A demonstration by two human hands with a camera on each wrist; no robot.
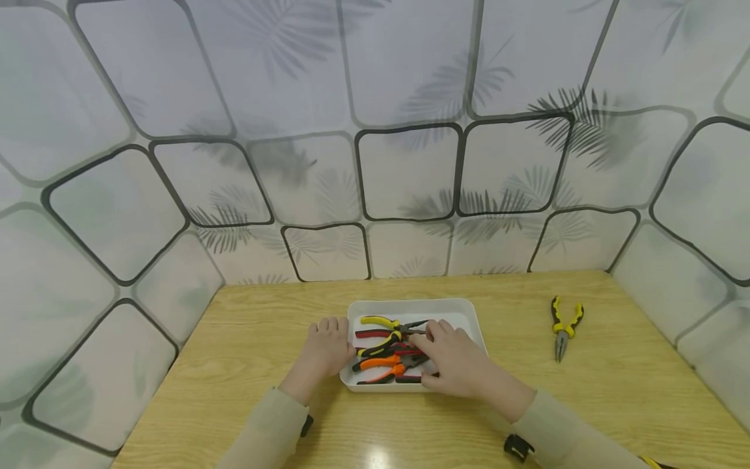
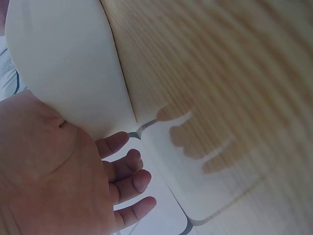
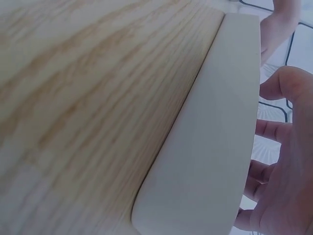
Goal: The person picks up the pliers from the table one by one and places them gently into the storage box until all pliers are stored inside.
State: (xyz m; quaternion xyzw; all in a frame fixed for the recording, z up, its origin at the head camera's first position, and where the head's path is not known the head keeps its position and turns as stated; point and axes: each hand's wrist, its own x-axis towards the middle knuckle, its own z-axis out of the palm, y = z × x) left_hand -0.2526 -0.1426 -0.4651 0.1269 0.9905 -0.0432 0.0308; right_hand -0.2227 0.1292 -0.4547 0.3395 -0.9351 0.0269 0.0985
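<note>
Presently, several pliers lie in a white tray [image 1: 463, 316], their handles mostly toward its L side: orange-black pliers [image 1: 383, 362] nearest the person, then yellow-black pliers [image 1: 387, 343] and red-handled pliers [image 1: 370, 334], overlapping and partly hidden. The L hand [image 1: 329, 346] is at the tray's L wall, fingers slightly apart and loosely bent, not clamped. The R hand [image 1: 459, 365] reaches over the near R rim, fingers bent down among the pliers and apart from each other; whether they pinch smth., I cannot tell. The tray's far R corner shows bare floor, so some room remains there. A wide strip of wood lies btw. the tray and the lone pliers [image 1: 564, 329] on the R, handles spread, tips toward the person.

Re. materials: the tray is smooth, prob. plastic, rectangular w/ rounded corners; pliers have grey or dark metal jaws and coloured grips. Both sleeves [image 1: 266, 426] are pale beige. The table [image 1: 275, 326] has light wood grain w/ a glossy reflection near the front. Behind and on both sides stands pale wall covering [image 1: 410, 172] w/ dark rounded frames, grey leaves, etc.
</note>
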